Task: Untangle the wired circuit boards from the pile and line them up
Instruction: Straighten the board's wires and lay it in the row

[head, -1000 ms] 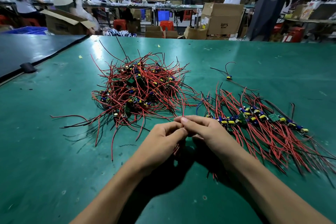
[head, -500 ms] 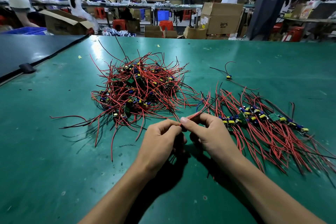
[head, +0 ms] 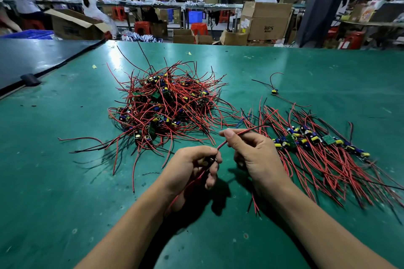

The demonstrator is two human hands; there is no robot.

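A tangled pile of small circuit boards with red and black wires (head: 162, 107) lies on the green table (head: 65, 181), ahead and left of my hands. To the right, a row of boards (head: 310, 140) lies lined up with their wires fanned towards me. My left hand (head: 192, 164) is closed around one wired board, mostly hidden in the palm. My right hand (head: 251, 150) pinches that board's red and black wire (head: 247, 130) between thumb and forefinger, stretching it up to the right.
A single wired part (head: 274, 91) lies apart at the back right. A dark mat (head: 32, 59) covers the table's far left. Beyond the far edge stand cardboard boxes (head: 265, 20), red stools and several people at benches.
My hands have drawn apart. The right hand moved up and right along the wire, pulling it straight, while the left hand stayed low holding the board.
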